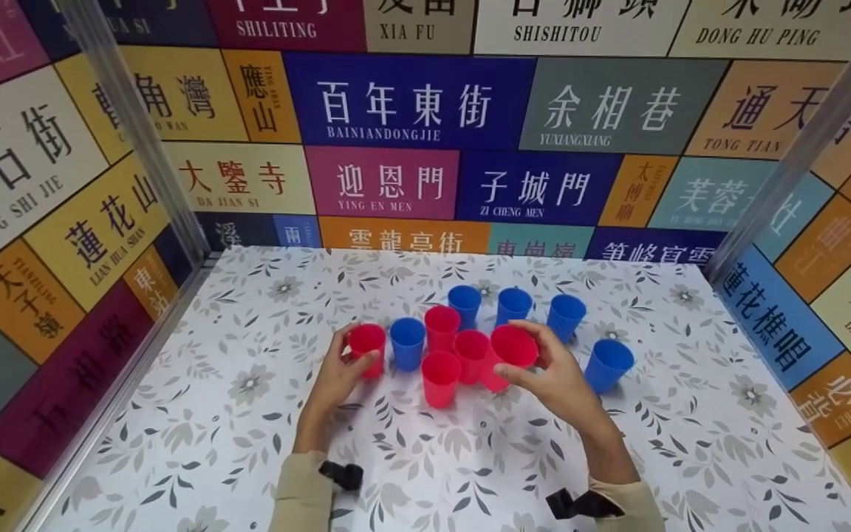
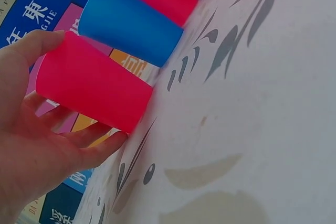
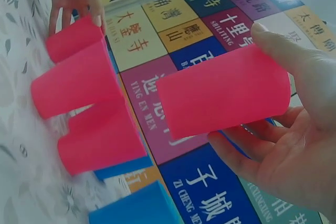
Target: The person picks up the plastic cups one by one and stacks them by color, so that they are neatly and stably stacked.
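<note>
My left hand (image 1: 337, 377) grips a red cup (image 1: 367, 349) at the left end of the group, thumb on one side and fingers on the other. In the left wrist view that red cup (image 2: 94, 82) stands upright on the table, beside a blue cup (image 2: 131, 24). My right hand (image 1: 560, 378) holds another red cup (image 1: 512, 347) between thumb and fingers, mouth up and slightly tilted. The right wrist view shows this red cup (image 3: 226, 93) raised off the table. Three more red cups stand between the hands, among them the nearest red cup (image 1: 440, 380).
Several blue cups stand mouth up: one blue cup (image 1: 406, 344) between red ones, others along the back, and a blue cup (image 1: 609, 367) right of my right hand. The flower-patterned table (image 1: 196, 414) meets walls covered in street-name signs (image 1: 407, 103).
</note>
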`<state>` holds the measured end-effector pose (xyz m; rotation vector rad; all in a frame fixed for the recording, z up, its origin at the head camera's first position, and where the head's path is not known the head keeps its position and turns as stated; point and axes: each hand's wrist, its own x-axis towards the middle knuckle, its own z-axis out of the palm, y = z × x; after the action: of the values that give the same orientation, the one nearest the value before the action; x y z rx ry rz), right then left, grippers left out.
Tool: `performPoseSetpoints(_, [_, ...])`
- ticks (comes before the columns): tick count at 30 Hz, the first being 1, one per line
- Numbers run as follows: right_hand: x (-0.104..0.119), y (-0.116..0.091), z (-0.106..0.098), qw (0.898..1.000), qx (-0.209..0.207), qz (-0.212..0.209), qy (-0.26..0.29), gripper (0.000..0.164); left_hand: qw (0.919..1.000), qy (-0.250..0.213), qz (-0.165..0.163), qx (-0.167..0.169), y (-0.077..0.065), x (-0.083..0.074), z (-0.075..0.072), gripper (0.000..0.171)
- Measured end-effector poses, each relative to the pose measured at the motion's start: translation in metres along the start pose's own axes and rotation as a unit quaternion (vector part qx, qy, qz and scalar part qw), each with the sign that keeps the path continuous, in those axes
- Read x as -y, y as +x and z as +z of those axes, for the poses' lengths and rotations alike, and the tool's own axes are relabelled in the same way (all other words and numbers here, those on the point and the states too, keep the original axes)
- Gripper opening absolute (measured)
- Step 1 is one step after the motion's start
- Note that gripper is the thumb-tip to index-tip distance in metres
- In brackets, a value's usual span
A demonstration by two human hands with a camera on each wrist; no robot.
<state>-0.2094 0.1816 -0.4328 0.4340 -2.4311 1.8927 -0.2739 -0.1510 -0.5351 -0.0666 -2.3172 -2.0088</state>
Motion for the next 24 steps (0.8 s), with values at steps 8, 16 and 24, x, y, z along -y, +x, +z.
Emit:
performPoseSetpoints(8, [0.014, 0.018, 0.022, 1.0, -0.019, -0.011, 0.021, 0.062, 0.9999, -0.002, 0.004, 0.011, -0.004, -0.005, -0.001, 0.063])
performPoseSetpoints(16, [0.023, 0.034, 0.038, 0.998, -0.004, 0.011, 0.059, 0.064, 0.9995, -0.014, 0.01, 0.025, 0.002, 0.003, 0.001, 0.064])
performPoseSetpoints(24, [0.027, 0.055, 0.063, 0.994, 0.037, 0.0, 0.1, 0.064, 0.9997, -0.008, 0.017, 0.013, 0.002, 0.004, -0.002, 0.063])
